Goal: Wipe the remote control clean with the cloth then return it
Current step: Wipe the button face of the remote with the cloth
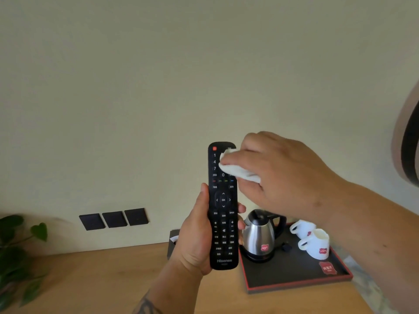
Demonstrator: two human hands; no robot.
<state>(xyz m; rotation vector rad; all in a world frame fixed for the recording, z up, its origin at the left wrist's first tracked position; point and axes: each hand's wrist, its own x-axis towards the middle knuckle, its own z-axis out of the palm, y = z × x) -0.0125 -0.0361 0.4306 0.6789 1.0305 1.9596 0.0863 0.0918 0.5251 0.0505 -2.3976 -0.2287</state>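
**Remote held upright, cloth on its keys**

Wooden surface [102, 275] against a plain cream wall [136, 87]; three dark square plates [113, 219] set in the wall. Leafy plant [15, 252] at left. Black tray [292, 275] with red rim carries a steel kettle [259, 236] and two white cups [311, 239], all with red labels, writing too small to read.

Left hand [195, 243] wraps its fingers around the remote [223, 205], a slim black bar marked "Hisense", held above the surface. Right hand [278, 175] pinches a white cloth [235, 168] against the number keys.
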